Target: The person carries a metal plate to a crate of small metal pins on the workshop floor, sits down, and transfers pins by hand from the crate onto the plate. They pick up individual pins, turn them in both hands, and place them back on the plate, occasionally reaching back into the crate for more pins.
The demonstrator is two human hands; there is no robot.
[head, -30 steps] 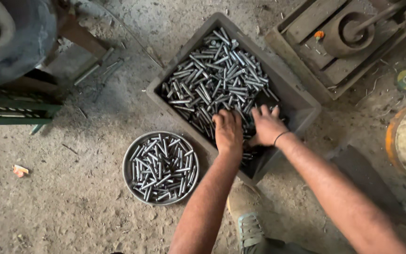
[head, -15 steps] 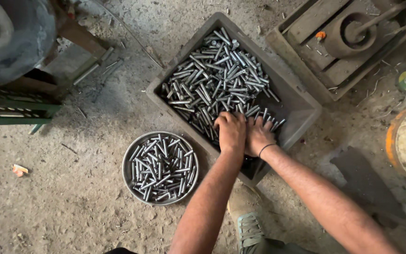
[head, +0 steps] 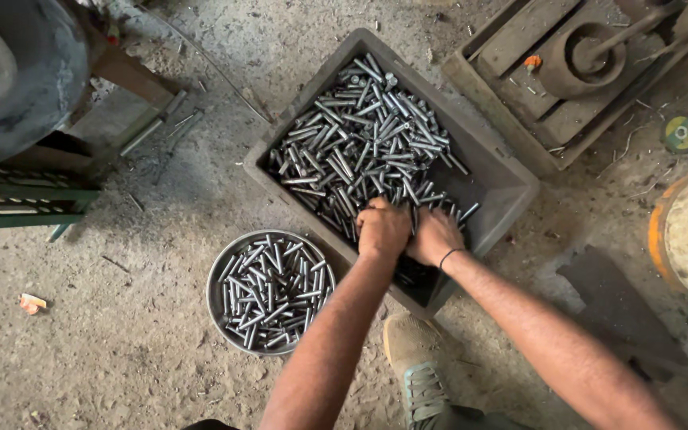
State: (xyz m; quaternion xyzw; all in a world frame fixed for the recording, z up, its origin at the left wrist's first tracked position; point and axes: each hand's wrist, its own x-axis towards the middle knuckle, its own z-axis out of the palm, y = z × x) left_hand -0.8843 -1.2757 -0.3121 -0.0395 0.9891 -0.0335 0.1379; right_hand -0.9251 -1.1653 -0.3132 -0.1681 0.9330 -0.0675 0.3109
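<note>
While both fists close on metal pins (head: pixel 368 151) in the grey crate (head: pixel 503 187), left hand (head: pixel 382 229) touches right hand (head: pixel 433 237).

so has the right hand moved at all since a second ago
Yes. The right hand has slid left along the grey crate's near edge and closed against the left hand, both bunched over the metal pins.

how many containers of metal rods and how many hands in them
Grey crate of rods: 1
Round pan of rods: 1
Hands in the crate, left hand and right hand: 2
Total: 4
</note>
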